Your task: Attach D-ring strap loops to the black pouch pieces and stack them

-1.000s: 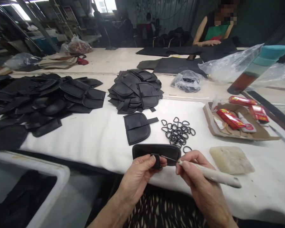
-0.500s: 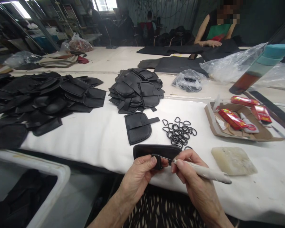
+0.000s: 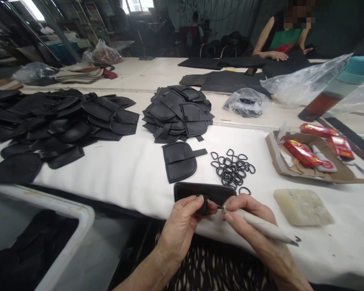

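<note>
My left hand [image 3: 180, 228] pinches the folded strap end of a black leather piece [image 3: 210, 192] between thumb and fingers, just above the table's front edge. In my right hand [image 3: 257, 228] is an awl [image 3: 268, 229] with a thick, pale wrapped handle. Its thin metal tip points left and meets the strap by my left fingertips; whether it passes through cannot be made out. Right behind the hands lies a heap of black D-rings [image 3: 232, 171]. A single black leather pouch piece [image 3: 180, 161] with a strap lies flat to their left.
Piles of black leather pieces [image 3: 177, 113] stand at the middle and left. To the right are a yellowish block [image 3: 303, 207], a cardboard tray [image 3: 318, 176] with red packets, and a tilted bottle [image 3: 330, 95]. A white bin [image 3: 89, 214] stands lower left. Across the table sits another person.
The view has shifted slightly, moving the scene right. The awl's handle end sits a little lower and farther right. Both hands keep their grips.
</note>
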`<state>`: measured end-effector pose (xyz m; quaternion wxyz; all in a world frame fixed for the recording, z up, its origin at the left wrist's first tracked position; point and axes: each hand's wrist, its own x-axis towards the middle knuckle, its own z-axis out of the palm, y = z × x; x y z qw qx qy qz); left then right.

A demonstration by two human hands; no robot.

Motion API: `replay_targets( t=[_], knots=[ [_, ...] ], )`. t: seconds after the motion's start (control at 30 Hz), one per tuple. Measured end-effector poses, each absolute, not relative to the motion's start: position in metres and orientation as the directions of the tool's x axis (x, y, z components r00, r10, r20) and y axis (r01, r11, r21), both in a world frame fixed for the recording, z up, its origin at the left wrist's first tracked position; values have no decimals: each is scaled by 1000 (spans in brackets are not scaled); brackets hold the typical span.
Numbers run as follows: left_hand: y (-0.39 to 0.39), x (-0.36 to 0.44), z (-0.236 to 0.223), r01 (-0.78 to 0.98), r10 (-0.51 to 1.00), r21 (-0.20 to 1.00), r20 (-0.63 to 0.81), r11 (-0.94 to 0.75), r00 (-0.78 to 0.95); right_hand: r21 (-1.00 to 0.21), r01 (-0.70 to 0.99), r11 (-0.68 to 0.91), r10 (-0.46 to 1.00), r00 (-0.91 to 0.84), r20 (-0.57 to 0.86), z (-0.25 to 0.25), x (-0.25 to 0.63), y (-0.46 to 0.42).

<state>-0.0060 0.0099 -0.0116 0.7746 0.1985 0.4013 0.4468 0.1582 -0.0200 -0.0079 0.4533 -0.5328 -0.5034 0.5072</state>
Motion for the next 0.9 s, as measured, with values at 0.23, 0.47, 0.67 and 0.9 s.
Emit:
replay_targets(
  t=[0.23,0.47,0.67,0.9],
  knots=[
    [9,-5,-11,-546,858,668,-457,505,234,-989,123,86,996,25,90,3,170,-26],
    [9,-3,-12,-558,867,673,-452,485,208,-999,34,18,1000,23,19,7,175,-37],
    [8,-1,-10,-562,873,680,-453,471,184,-1000,-13,-19,997,68,-20,9,175,-41],
    [7,-3,-11,-584,864,653,-465,482,193,-986,-137,-96,980,163,-118,12,173,-48]
  ],
)
